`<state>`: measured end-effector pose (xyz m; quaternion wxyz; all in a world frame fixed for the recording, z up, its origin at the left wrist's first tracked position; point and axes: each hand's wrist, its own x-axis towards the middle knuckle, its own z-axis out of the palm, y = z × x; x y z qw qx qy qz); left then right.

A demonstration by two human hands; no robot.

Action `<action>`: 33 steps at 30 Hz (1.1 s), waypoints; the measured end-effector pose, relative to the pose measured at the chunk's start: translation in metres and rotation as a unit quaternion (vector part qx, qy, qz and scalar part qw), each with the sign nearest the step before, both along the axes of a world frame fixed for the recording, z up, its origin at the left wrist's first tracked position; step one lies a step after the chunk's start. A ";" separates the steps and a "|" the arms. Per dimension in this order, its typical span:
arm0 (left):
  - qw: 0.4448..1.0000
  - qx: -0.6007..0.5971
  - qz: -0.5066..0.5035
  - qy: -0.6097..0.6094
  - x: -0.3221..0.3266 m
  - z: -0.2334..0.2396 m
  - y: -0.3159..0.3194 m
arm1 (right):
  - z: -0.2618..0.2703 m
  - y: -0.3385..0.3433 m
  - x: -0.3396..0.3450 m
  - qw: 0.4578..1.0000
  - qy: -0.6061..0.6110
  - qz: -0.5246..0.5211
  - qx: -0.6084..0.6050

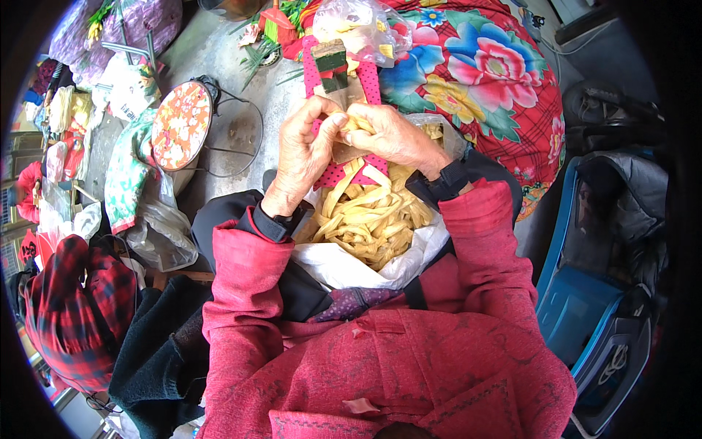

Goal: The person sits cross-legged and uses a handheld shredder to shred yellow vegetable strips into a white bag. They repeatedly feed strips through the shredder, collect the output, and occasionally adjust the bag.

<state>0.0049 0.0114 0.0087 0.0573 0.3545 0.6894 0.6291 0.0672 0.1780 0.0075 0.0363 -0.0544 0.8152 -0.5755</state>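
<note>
Both hands meet in front of me over a pink polka-dot cloth (376,171). My left hand (308,144) pinches a yellow braided strip (359,124) between thumb and fingers. The other end of that strip is gripped by my right hand (390,130). Fingers hide much of the strip. Below the hands, a heap of flat yellow strips (373,219), like plaited husk or straw, fills a white sack (334,266) on my lap. Just beyond the fingers lies a wooden block (332,65) with green and red patches, on the cloth.
A round stool with a flowered seat (182,126) stands on the left. A clear plastic bag (356,27) with yellow pieces lies ahead, beside a large red floral fabric bundle (482,66). A blue plastic container (581,307) is at my right, a red-black checked bundle (82,313) at my left.
</note>
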 end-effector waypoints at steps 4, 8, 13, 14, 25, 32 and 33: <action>0.983 0.072 -0.026 -0.169 -0.003 -0.004 -0.001 | 0.009 -0.005 0.001 0.989 0.083 -0.102 0.065; 0.913 0.125 -0.106 -0.374 -0.010 -0.006 -0.005 | 0.012 -0.013 -0.002 0.956 0.244 -0.138 0.086; 0.872 0.122 -0.105 -0.463 -0.009 -0.001 -0.005 | 0.010 -0.012 -0.001 0.930 0.301 -0.122 0.174; 0.873 0.112 -0.098 -0.464 -0.008 0.002 -0.005 | 0.009 -0.010 -0.001 0.925 0.299 -0.122 0.199; 0.997 -0.026 -0.033 -0.066 -0.007 0.000 -0.002 | 0.014 0.005 0.002 0.979 -0.027 0.032 -0.198; 0.976 -0.046 -0.080 -0.199 -0.006 0.004 -0.006 | 0.013 0.005 0.001 0.981 -0.012 -0.072 -0.178; 0.975 -0.043 -0.075 -0.203 -0.003 0.007 -0.006 | 0.011 0.003 0.000 0.984 -0.001 -0.086 -0.154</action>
